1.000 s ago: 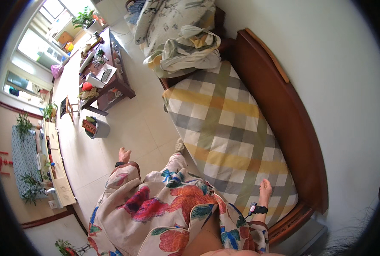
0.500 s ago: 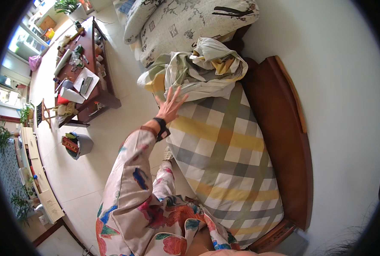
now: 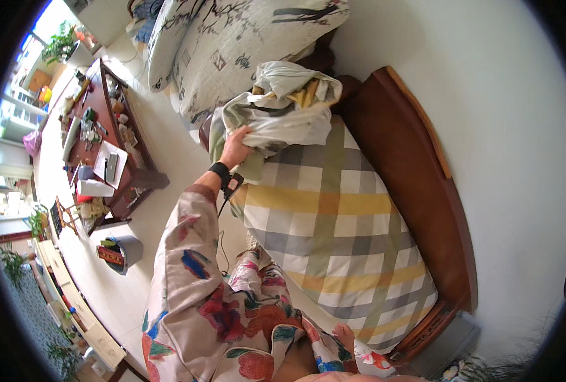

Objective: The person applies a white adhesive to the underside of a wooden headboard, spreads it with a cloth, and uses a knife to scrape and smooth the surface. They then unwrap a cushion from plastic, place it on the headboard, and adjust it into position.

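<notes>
My left hand (image 3: 237, 148), with a black band on its wrist, is closed on the near left edge of a bunched-up cloth (image 3: 289, 118). The cloth is white, green and yellow, heaped at the far end of the long seat. Its fingertips are partly hidden in the folds. Grey, white and yellow checked fabric (image 3: 334, 235) lies over the seat beneath. Low in the view, a bit of my right hand (image 3: 342, 335) shows at the end of the floral sleeve; its fingers are too hidden to read.
A brown backrest (image 3: 416, 184) with wooden trim runs along the white wall at right. Beyond the cloth lies a flower-printed cover (image 3: 238, 51). A cluttered dark red table (image 3: 114, 127) and a grey bin (image 3: 130, 249) stand to the left on the tiled floor.
My left hand was spread over the cloth's near edge; now it has closed on it. The cloth's left part has been gathered up. The view has shifted, and my right hand has come partly into sight.
</notes>
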### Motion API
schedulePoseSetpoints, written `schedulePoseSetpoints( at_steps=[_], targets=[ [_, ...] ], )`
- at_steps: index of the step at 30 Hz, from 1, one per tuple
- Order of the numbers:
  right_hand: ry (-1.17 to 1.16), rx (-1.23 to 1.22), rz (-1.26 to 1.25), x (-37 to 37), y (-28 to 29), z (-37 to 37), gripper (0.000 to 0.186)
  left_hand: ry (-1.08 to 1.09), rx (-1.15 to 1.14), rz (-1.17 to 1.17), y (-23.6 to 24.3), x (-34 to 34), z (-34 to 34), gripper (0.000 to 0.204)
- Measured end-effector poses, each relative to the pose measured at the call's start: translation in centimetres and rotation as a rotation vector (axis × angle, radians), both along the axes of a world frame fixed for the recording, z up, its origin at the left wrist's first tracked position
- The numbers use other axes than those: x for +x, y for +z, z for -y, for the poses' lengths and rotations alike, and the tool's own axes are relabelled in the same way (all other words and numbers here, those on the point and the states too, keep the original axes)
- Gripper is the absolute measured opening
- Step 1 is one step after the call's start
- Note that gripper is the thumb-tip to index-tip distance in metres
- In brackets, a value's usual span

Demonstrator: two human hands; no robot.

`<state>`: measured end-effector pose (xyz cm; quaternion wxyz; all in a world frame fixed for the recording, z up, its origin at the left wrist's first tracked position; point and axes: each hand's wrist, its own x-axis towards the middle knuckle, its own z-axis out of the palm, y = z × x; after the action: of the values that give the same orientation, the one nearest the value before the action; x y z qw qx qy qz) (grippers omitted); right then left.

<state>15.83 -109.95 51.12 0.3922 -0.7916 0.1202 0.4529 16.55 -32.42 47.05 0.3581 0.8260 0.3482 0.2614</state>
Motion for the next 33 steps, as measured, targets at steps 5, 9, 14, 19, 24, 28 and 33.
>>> schedulePoseSetpoints(
  at_steps=[5, 9, 14, 19, 24, 28, 33],
  targets=[
    [0.042, 0.11, 0.111, 2.6, -1.1, -2.2, 0.028, 0.052, -0.461, 0.46, 13.3, 0.9, -0.8, 0.05],
    [-0.083, 0.192, 0.13, 5.2, -0.8, -3.5, 0.031, -0.039, -0.529, 0.744, 24.5, -3.7, 0.7, 0.038],
    [-0.091, 0.172, 0.181, 7.7, -1.4, -3.5, 0.027, 0.171, -0.566, 0.778, 34.8, -12.1, 2.5, 0.032],
    [-0.102, 0.236, 0.208, 10.7, -2.7, -5.4, 0.023, -0.24, -0.493, 0.87, 44.5, -11.0, -1.2, 0.04],
    [-0.131, 0.294, 0.336, 12.0, 0.3, -12.6, 0.025, -0.38, -0.288, 0.971, 58.5, -6.4, -10.4, 0.046],
    [-0.179, 0.331, 0.376, 9.6, 3.6, -18.8, 0.028, -0.491, -0.148, 1.128, 68.9, -1.8, -19.3, 0.051],
    [-0.101, 0.227, 0.32, 2.5, 5.3, -21.4, 0.028, -0.552, -0.11, 1.218, 71.7, 6.4, -29.5, 0.057]
  ],
)
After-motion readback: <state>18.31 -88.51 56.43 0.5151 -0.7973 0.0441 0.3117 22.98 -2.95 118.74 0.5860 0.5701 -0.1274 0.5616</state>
